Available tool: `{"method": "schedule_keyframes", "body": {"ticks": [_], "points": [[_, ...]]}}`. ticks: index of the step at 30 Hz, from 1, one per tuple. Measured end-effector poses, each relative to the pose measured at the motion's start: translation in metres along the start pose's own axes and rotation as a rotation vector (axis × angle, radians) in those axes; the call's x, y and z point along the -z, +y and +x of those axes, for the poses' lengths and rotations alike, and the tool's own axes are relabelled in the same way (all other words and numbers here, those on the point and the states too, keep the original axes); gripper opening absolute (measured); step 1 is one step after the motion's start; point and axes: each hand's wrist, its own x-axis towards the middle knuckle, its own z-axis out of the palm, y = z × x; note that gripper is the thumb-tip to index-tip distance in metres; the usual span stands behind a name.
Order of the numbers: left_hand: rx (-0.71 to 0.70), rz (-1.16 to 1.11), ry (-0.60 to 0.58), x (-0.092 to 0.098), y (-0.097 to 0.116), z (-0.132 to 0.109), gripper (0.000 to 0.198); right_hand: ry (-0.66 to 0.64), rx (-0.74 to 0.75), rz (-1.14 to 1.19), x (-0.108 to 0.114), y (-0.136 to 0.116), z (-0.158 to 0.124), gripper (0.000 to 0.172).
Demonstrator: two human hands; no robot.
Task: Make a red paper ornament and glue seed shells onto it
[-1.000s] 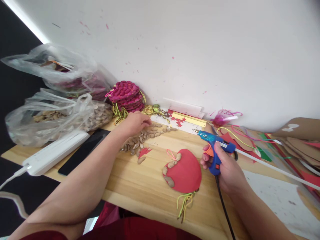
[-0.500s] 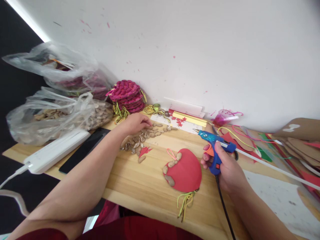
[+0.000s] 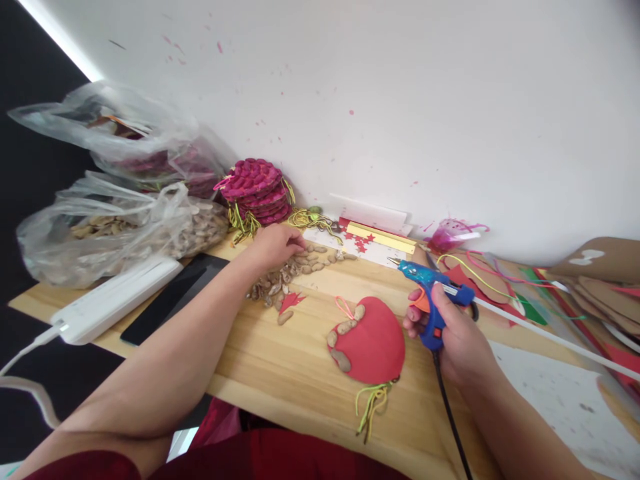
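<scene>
My right hand (image 3: 460, 333) grips a blue glue gun (image 3: 433, 293) with an orange trigger and a long white glue stick running out of its back. Its metal nozzle points left, above the table. At the heap of peanuts (image 3: 315, 259), my left hand (image 3: 280, 248) is closed, fingertips pinched together; whatever they hold is hidden. Between the hands lies a round red piece (image 3: 373, 340), with several peanuts (image 3: 345, 327) along its left edge. A pink loop (image 3: 343, 307) sticks out at its upper left, and a yellow-green tassel (image 3: 371, 403) hangs below.
A stack of magenta peanut-covered discs (image 3: 255, 190) stands by the wall. Plastic bags (image 3: 120, 227), a white power strip (image 3: 117, 300) and a dark tablet (image 3: 175, 293) lie left. Red stars (image 3: 360, 241) lie on white paper. Cardboard pieces (image 3: 595, 287) are at right; the gun's black cord (image 3: 450, 407) trails forward.
The view has shifted very slightly. My left hand stays at the peanuts and my right hand keeps the glue gun in about the same place.
</scene>
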Motion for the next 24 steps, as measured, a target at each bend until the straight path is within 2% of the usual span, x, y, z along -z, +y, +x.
{"method": "schedule_keyframes", "body": {"ticks": [5,8,11,14,20,24], "points": [[0.021,0.034,0.037,0.004,0.005,-0.001,0.020,0.001,-0.004,-0.002,0.003,0.001,0.000,0.052],[0.090,0.092,0.111,0.016,0.004,-0.002,0.023,-0.004,0.006,-0.010,0.004,0.002,0.001,0.052],[0.187,0.207,0.144,0.029,0.001,-0.004,0.035,0.016,0.005,-0.013,0.004,0.003,0.001,0.055],[0.202,0.272,0.080,0.033,0.001,-0.006,0.031,0.050,-0.003,-0.003,0.002,0.002,0.001,0.056],[0.071,0.295,-0.088,0.027,0.003,-0.007,0.028,0.062,-0.011,-0.014,0.000,0.001,0.001,0.058],[0.049,0.286,-0.116,0.024,0.001,-0.004,0.029,0.056,-0.016,-0.006,0.000,0.000,0.001,0.057]]}}
